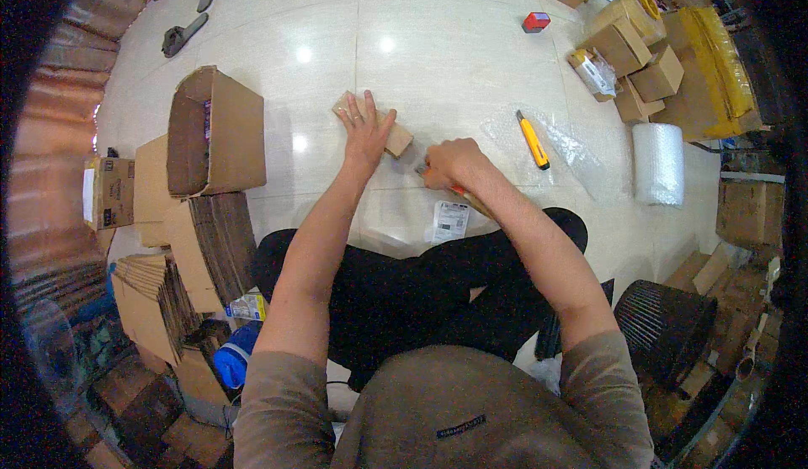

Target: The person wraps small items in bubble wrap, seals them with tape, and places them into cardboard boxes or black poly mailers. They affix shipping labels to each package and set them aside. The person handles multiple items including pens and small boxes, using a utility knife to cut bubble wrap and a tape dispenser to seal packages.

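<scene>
A small cardboard box [399,141] lies on the tiled floor in front of me. Over its top my left hand [365,131] is spread, holding it against the floor. To the right and nearer to me, my right hand [456,161] is closed around a hand tool [458,189] with an orange-red part. My fingers and forearm hide most of that tool, so its exact kind is unclear. Just below it, a white printed label [450,221] rests on the floor near my legs. A yellow utility knife [533,141] lies on clear bubble wrap [571,153] to the right.
On the left stand an open carton [237,134] and stacked flat cardboard [221,242]. A bubble-wrap roll [658,165], small boxes [656,74] and a large taped carton [707,78] are at right. Farther off lie a red object [536,22] and slippers [184,35]. A dark slatted bin [666,330] stands lower right.
</scene>
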Available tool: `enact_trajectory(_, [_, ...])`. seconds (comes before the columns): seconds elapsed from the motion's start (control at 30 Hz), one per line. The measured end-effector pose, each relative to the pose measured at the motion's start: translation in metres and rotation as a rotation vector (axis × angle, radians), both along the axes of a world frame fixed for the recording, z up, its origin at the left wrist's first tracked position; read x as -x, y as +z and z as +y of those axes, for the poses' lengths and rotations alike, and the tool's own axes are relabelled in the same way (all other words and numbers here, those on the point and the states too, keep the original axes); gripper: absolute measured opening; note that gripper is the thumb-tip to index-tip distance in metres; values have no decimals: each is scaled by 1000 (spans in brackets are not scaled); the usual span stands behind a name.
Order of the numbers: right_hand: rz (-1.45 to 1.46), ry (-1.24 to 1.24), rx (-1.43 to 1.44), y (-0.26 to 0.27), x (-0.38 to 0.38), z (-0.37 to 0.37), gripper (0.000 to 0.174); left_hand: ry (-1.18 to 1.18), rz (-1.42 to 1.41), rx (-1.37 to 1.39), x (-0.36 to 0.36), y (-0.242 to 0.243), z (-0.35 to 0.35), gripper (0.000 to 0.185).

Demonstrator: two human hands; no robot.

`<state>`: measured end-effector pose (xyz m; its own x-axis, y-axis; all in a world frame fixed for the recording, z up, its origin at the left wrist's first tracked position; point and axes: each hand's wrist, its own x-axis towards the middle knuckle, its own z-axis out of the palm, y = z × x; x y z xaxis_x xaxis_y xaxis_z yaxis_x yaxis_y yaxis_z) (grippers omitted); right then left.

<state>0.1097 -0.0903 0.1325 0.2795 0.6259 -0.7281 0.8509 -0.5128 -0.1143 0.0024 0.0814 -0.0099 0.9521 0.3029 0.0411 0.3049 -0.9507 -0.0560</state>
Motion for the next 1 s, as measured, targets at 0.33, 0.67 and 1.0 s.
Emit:
enact_trajectory(0.33, [-40,-72,-368,27,6,-79,60,-177,261,944,-33,88,19,78])
enact_trajectory(0.67, [-24,-173,-646,36,23,-69,64,-99,259,1590,-8,117,46,92])
enact_trajectory(1.0, [20,-143,-535,9,7,5,56,31,119,1095,-20,152,105,68])
